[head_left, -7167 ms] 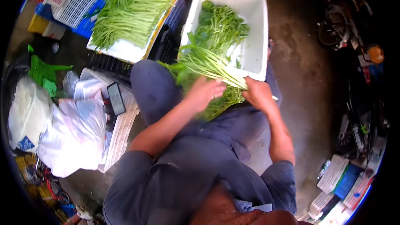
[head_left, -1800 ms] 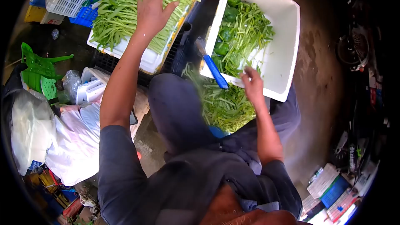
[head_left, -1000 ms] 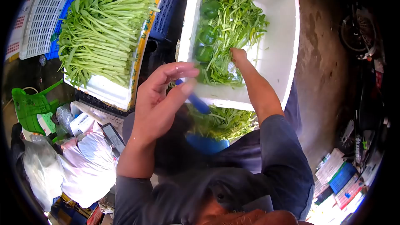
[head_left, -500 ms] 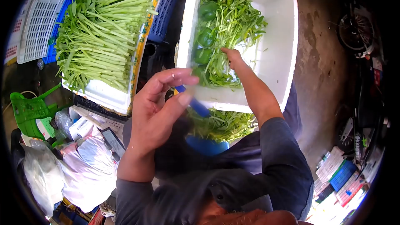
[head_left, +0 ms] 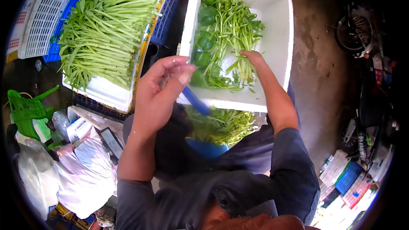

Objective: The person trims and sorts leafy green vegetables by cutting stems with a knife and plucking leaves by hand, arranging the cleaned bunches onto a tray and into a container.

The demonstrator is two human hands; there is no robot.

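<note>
My right hand (head_left: 254, 58) reaches into a white foam box (head_left: 275, 38), its fingers closed around stems of loose water spinach (head_left: 234, 21). Dark green round vegetables that look like green peppers (head_left: 205, 40) line the box's left wall, some blurred. My left hand (head_left: 159, 91) is raised left of the box's near corner, palm turned inward. Thumb and fingers pinch a slim blue tool (head_left: 197, 101) that slants down to the right; its exact kind is unclear. More cut greens (head_left: 223, 123) lie below the box, in a blue container (head_left: 206, 148) between my legs.
On the left, a foam tray (head_left: 96, 96) bears a thick pile of long-stemmed water spinach (head_left: 110, 34). Plastic crates (head_left: 42, 21), a green plastic chair (head_left: 27, 110) and white bags (head_left: 87, 174) stand further left. A wheeled vehicle (head_left: 355, 34) is at the right edge.
My right hand has shifted slightly right, pulling a bunch of stems away from the pile. My left hand stays raised with the blue tool. The view has shifted a little.
</note>
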